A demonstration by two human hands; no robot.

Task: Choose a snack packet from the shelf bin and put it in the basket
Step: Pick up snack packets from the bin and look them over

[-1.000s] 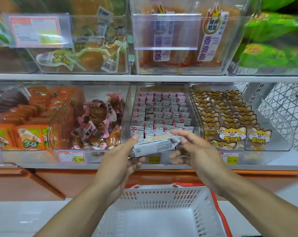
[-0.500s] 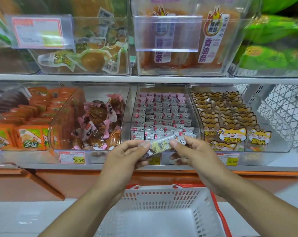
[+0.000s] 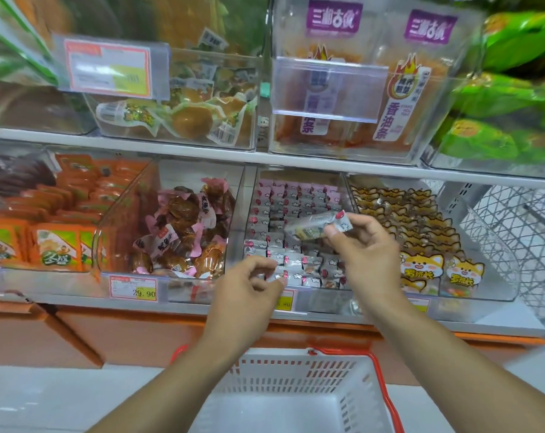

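Observation:
My right hand [image 3: 366, 245] pinches one end of a small silver snack packet [image 3: 312, 225] and holds it up over the clear shelf bin [image 3: 251, 195] that is packed with rows of the same silver and pink packets. My left hand [image 3: 249, 285] hovers lower at the bin's front edge, fingers loosely curled, with nothing in it that I can see. A white plastic basket [image 3: 296, 367] with red handles sits below both hands, and its visible inside is bare.
Beside the silver-packet bin stand a bin of brown pink-wrapped snacks [image 3: 183, 226] on the left and a bin of cat-print packets [image 3: 421, 245] on the right. Orange packets [image 3: 55, 220] fill the far left. An upper shelf [image 3: 265, 157] overhangs the bins. A wire rack [image 3: 521, 232] stands far right.
Both hands held the packet low at the bin's front. Now my left hand has let go, and my right hand has lifted the packet up over the bin.

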